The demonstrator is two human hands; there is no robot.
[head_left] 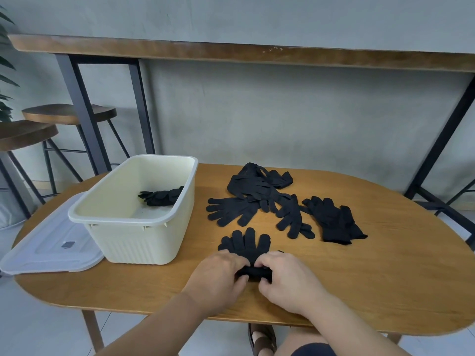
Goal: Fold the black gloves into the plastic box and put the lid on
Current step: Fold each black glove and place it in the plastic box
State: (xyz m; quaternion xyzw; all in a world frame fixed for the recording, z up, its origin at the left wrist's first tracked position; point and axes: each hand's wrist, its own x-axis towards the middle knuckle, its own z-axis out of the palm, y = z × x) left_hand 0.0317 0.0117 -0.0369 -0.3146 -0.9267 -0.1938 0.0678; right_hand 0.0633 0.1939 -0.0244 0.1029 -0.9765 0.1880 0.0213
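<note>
1. Left hand (218,276) and right hand (285,278) close together at the near edge of the wooden table (385,265), both pinching the cuff end of one black glove (245,244).
2. Cuff end rolled up between the curled fingers of both hands; glove fingers spread flat on the table, pointing away.
3. Cream plastic box (138,227) on the left part of the table, open on top.
4. One folded black glove (160,197) inside the box, near its far right wall.
5. Clear lid (43,250) flat on the table, just left of the box and partly under its side.
6. Small dark tab (68,244) on the lid; no words readable on it.
7. More loose black gloves (280,204) in a messy pile on the far middle of the table, some on top of others.
8. No brand or writing readable on box, lid or gloves.
9. Two brown stools (51,119) far left, behind the table.
</note>
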